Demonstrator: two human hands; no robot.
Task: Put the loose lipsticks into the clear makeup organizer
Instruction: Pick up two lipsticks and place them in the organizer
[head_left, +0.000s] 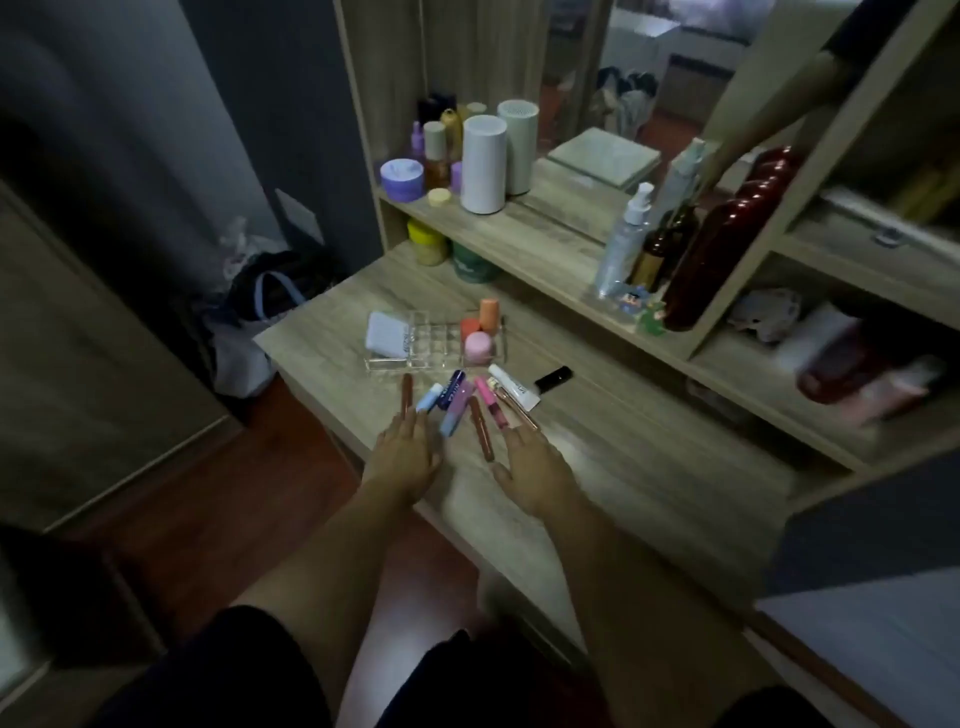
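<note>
both hands flat and empty: left hand (402, 457), right hand (530, 467). loose lipsticks (457, 408) at 12 o'clock look light, rigid, slick, prone to roll; pinch mid-barrel. clear makeup organizer (434, 345) beyond.

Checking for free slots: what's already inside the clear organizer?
The clear organizer holds a white pad at left, three orange and pink containers at right; middle grid looks empty.
</note>
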